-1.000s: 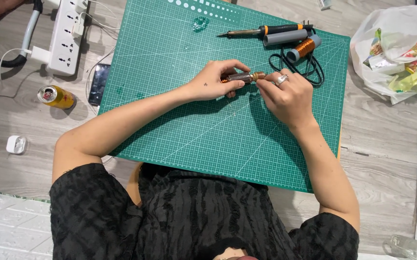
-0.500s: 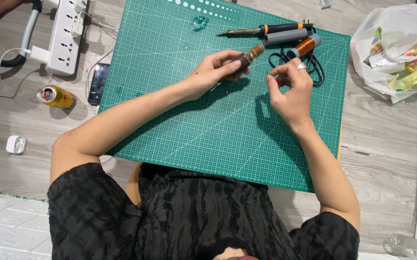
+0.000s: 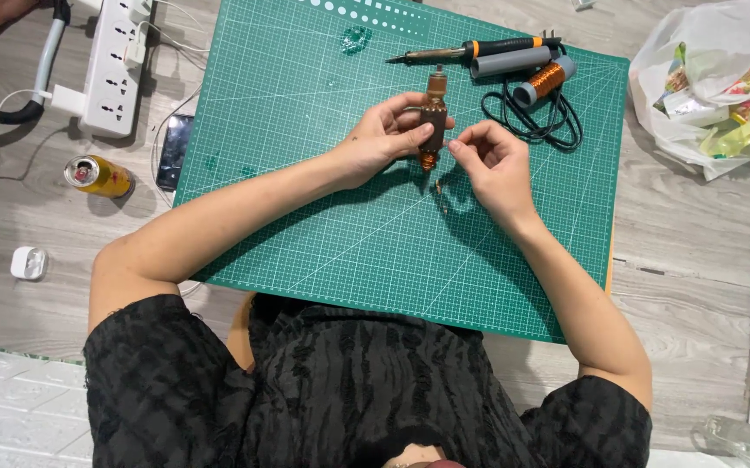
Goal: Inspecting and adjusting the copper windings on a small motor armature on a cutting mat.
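Seated over a green cutting mat [image 3: 305, 199], a person in a black top worked with both hands above its middle. Nearest, the right hand [image 3: 494, 169] had its fingertips pinched together just beside the lower end of a small copper-wound motor part [image 3: 432, 121]; whether they held a wire could not be told. The left hand [image 3: 383, 137] was closed around that part, holding it upright above the mat. Beyond it, at the mat's far edge, lay a soldering iron [image 3: 470, 50], a black cord [image 3: 535, 121] and a spool of copper wire [image 3: 545, 82]. Left of the mat sat a yellow can [image 3: 97, 176], a phone [image 3: 174, 152] and a white power strip [image 3: 113, 74]; right of it, a plastic bag [image 3: 713, 78].
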